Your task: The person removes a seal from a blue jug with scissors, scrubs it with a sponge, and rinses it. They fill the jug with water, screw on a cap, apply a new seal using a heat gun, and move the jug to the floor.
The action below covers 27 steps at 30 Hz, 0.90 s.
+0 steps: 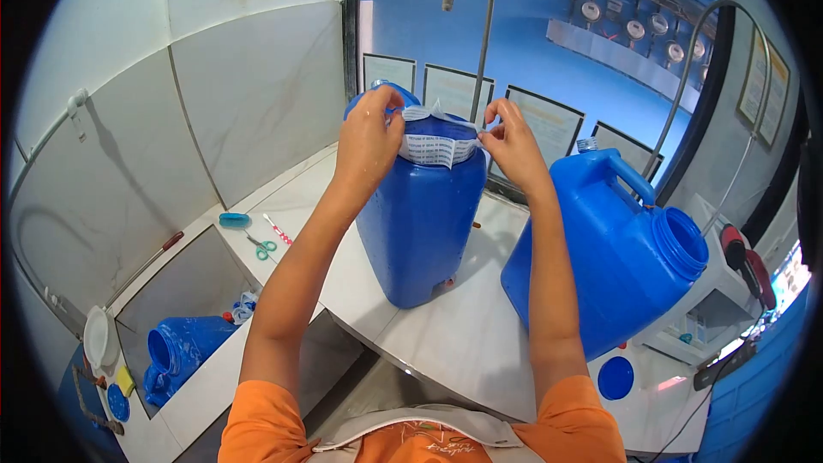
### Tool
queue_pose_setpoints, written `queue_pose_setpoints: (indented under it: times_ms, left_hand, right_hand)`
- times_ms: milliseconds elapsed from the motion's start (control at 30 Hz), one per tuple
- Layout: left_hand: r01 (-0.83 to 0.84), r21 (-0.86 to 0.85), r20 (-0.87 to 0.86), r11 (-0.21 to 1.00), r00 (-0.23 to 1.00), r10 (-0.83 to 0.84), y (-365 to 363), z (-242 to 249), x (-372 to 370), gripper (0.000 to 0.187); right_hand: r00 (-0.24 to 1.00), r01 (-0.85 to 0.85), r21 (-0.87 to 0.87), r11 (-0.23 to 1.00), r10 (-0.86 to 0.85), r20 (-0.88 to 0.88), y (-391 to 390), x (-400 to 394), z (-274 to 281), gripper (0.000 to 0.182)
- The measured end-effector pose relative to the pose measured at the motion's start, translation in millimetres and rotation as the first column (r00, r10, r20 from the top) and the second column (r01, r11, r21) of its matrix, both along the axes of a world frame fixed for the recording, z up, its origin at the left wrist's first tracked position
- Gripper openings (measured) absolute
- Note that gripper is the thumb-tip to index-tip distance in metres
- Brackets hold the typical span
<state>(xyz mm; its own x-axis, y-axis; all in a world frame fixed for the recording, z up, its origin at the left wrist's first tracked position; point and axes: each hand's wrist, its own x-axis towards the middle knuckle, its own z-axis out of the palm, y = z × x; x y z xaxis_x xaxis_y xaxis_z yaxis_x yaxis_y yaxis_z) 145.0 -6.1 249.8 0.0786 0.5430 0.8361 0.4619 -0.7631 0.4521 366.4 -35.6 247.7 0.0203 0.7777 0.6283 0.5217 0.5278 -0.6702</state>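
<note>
An upright blue water jug (420,231) stands on the white counter in front of me. Around its top is a white printed plastic seal band (439,151), standing open like a loop with dark blue showing inside. My left hand (370,139) pinches the band's left side, its fingertips partly hidden behind the hand. On the other side, my right hand (512,144) grips the band's right end between thumb and fingers. A second blue jug (600,231) with a wide uncapped mouth stands beside my right forearm.
Left on the counter (321,201) lie green-handled scissors (263,247), a blue brush (234,219) and a red-and-white stick (278,230). A sink holds another blue jug (193,345). A blue lid (615,378) lies at right. Metal pipes (482,34) hang behind the jug.
</note>
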Motion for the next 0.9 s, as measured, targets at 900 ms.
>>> queue_pose_setpoints:
  times_ms: [900]
  left_hand:
    - [0.045,-0.448,-0.163,0.893,0.978,-0.132,15,13,-5,0.04]
  right_hand:
    - [0.877,-0.19,-0.514,0.837,0.38,0.295,67,-6,41,0.056]
